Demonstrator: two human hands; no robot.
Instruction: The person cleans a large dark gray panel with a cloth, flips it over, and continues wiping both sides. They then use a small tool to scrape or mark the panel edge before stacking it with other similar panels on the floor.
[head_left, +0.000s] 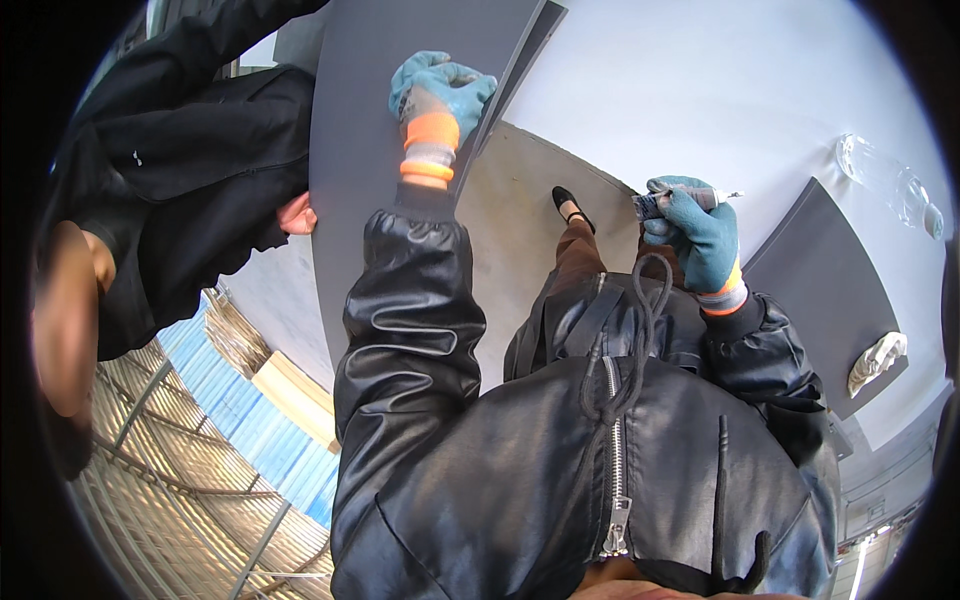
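My left hand (442, 94), in a teal-coated work glove with an orange and grey cuff, is over a dark grey panel (367, 157) close to its right edge. Its fingers are curled, and whether anything is inside them is hidden. In a matching glove, my right hand (701, 232) grips a small tube (701, 197) between thumb and fingers. The tube bears print, and its thin pale nozzle points right. A second dark grey panel (825, 292) lies to the right of this hand, on a pale surface.
A co-worker in a black jacket (202, 142) stands at left, one hand (298, 215) at the panel's left edge. On the right are a clear plastic bottle (885, 180) on its side and a crumpled whitish cloth (876, 363). Below shows the concrete floor (517, 187).
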